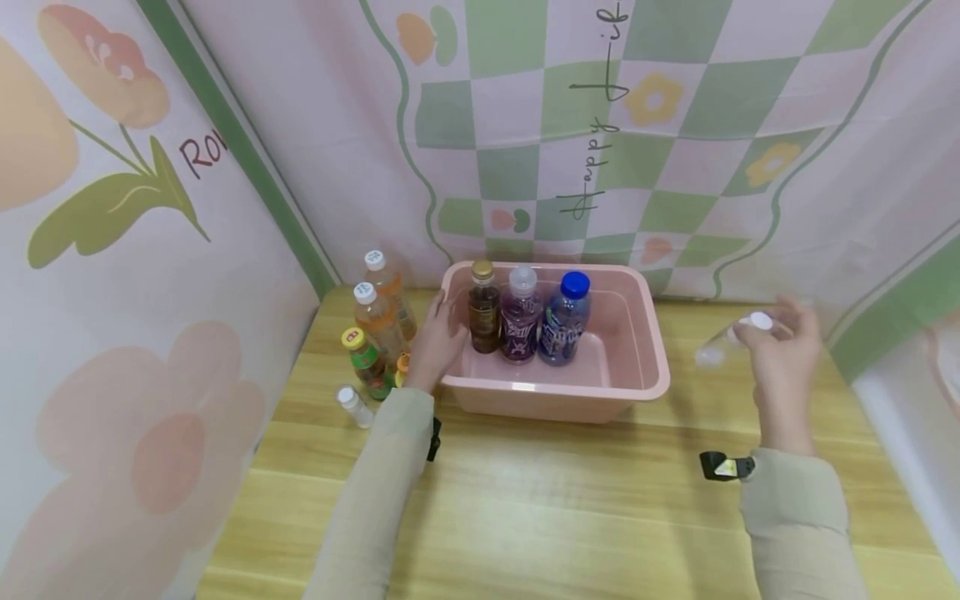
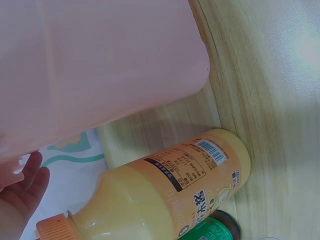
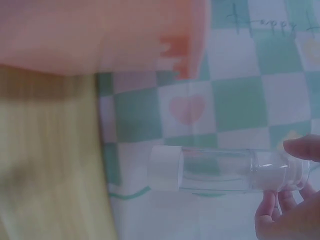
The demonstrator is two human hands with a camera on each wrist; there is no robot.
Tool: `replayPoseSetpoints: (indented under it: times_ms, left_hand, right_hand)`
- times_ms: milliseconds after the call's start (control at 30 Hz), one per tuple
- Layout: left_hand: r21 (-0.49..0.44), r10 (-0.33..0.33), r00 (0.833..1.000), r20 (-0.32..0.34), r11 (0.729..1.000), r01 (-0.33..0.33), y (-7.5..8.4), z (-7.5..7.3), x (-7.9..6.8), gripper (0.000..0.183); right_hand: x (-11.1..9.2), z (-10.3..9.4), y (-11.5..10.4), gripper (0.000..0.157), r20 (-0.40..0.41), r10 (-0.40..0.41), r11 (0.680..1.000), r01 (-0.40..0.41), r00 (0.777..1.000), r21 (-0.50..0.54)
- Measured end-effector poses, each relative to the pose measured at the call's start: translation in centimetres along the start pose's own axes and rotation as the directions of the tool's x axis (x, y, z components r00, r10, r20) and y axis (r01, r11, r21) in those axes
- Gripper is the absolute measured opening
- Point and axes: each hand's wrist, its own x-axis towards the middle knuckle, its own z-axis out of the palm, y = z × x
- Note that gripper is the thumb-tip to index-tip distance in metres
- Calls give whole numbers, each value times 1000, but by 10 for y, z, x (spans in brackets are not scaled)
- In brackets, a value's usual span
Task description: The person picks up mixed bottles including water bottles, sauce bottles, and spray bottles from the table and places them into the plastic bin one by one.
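Note:
My left hand (image 1: 438, 343) holds the left rim of a pink plastic bin (image 1: 540, 404). In the left wrist view, its fingers (image 2: 34, 182) lie against the outside below the rim. Three bottles stand in the bin: a dark brown bottle (image 1: 484, 312) with a gold cap, a purple bottle (image 1: 520, 321) and a blue-capped bottle (image 1: 564, 325). Off to the bin's right, my right hand (image 1: 783, 354) grips a small clear bottle (image 1: 731, 337) in the air. The right wrist view shows thumb and fingers round one end of it, its white end (image 3: 166, 168) pointing away.
Left of the bin stand two orange bottles (image 1: 390, 292) with white caps, a yellow-capped bottle (image 1: 366, 358), a small white-capped bottle (image 1: 355, 407) and a small yellow item (image 1: 402, 368). A patterned curtain (image 1: 585, 150) hangs behind the wooden table (image 1: 540, 508).

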Motion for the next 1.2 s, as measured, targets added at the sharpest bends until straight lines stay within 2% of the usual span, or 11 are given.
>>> replayPoseSetpoints:
  times_ms: [300, 567, 700, 867, 967, 1033, 1200]
  left_hand:
    - [-10, -9, 1000, 5, 1000, 9, 0, 0, 0, 59]
    - [3, -2, 1000, -2, 1000, 2, 0, 0, 1, 59]
    - [6, 2, 1000, -3, 1000, -2, 0, 0, 1, 59]
    - [3, 1, 1000, 0, 1000, -1, 0, 0, 0, 59]
    - [-1, 2, 1000, 1, 1000, -2, 1, -1, 0, 59]
    - [-1, 3, 1000, -1, 1000, -3, 1, -1, 0, 59]
    - [3, 1, 1000, -2, 1000, -1, 1, 0, 0, 59]
  right_hand:
    - [-14, 22, -25, 68, 13, -76, 995, 75, 997, 58]
    - [-25, 45, -40, 67, 60, -151, 986, 147, 987, 75]
    - [-28, 56, -45, 68, 101, -165, 985, 158, 981, 76]
    - [-31, 70, -50, 69, 196, -180, 979, 195, 964, -60]
    - [-31, 79, -51, 68, 250, -198, 957, 242, 948, -161]
    - [-30, 86, -51, 67, 281, -205, 947, 263, 938, -187]
    - [-28, 100, -51, 66, 344, -214, 891, 327, 914, -315]
